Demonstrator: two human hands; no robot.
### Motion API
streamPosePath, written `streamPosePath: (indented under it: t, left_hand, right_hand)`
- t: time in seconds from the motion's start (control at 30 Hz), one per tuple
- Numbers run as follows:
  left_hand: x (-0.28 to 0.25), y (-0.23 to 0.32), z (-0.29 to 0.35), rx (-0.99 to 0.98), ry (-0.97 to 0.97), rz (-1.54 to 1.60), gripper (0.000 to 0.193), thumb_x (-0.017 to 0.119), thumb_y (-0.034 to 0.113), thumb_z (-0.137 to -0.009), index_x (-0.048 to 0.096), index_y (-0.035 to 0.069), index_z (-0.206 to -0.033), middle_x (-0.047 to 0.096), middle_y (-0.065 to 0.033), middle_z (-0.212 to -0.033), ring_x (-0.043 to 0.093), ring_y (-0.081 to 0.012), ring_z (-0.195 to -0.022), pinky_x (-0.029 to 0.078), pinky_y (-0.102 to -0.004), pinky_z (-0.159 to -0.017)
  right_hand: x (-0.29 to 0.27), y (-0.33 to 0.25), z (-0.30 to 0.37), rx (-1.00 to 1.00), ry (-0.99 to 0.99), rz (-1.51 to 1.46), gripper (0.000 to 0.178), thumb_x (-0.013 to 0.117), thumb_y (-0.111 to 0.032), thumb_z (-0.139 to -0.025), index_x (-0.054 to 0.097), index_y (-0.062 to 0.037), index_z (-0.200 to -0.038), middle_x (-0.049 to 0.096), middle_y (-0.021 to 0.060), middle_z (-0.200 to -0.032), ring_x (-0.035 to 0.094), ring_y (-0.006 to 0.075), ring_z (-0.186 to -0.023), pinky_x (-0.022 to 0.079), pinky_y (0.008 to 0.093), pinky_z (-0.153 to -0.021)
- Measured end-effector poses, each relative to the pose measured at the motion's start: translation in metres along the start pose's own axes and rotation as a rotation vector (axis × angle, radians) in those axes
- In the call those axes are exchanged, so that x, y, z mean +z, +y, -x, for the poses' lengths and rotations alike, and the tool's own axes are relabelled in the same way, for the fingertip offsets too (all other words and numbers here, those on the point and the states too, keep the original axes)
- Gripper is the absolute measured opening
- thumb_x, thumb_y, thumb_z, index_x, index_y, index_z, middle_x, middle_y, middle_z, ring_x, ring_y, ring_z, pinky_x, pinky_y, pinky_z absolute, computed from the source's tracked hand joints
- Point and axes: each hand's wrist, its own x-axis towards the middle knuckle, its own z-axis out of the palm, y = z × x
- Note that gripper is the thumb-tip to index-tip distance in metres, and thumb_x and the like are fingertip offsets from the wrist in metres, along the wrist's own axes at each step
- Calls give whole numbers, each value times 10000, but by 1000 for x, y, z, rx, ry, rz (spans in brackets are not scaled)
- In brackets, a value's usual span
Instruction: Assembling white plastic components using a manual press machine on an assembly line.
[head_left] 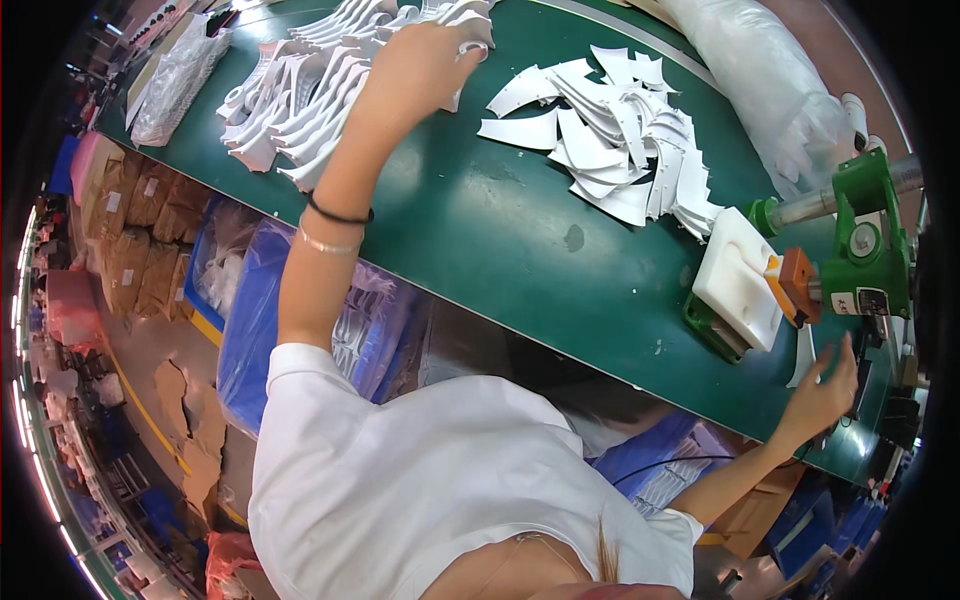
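At the far side of the green bench, my left hand point(425, 75) is closed around the end of a white curved plastic part point(472, 48) in a pile. Its fingertips are partly hidden. More white curved parts with ring-shaped ends point(300, 100) lie in rows beside that wrist. On the right, my right hand point(822, 398) is held with fingers apart, just in front of a green hand press point(865, 240). A thin white piece point(803, 355) stands close to its fingertips. The press's orange-brown head point(795, 285) is over a white block fixture point(738, 280).
A loose heap of flat white curved panels point(620, 140) lies mid-bench. Clear plastic bags rest at the far right point(765, 80) and far left point(180, 85). Below the bench edge are blue-lined bins point(265, 320) and brown packages point(150, 200).
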Motion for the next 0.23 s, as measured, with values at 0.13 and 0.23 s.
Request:
streamPosePath:
  t: [0.13, 0.23]
  left_hand:
    - [43, -33, -16, -34, -279, -100, 324, 661, 354, -899, 697, 66, -1041, 705, -185, -881, 672, -375, -877, 514, -458, -803]
    - [72, -50, -17, -36, -285, -196, 410, 684, 360, -877, 656, 62, -1157, 715, -200, -933, 672, -391, -924, 515, -466, -844]
  right_hand:
    - [-62, -93, -12, -137, 261, -756, 233, 610, -101, -919, 700, -38, -1125, 722, 126, -994, 664, 303, -955, 518, 414, -815]
    - [-64, -211, -73, -730, -60, -869, 331, 590, -6, -817, 710, -102, -1110, 709, 101, -1133, 664, 372, -992, 514, 538, -896]
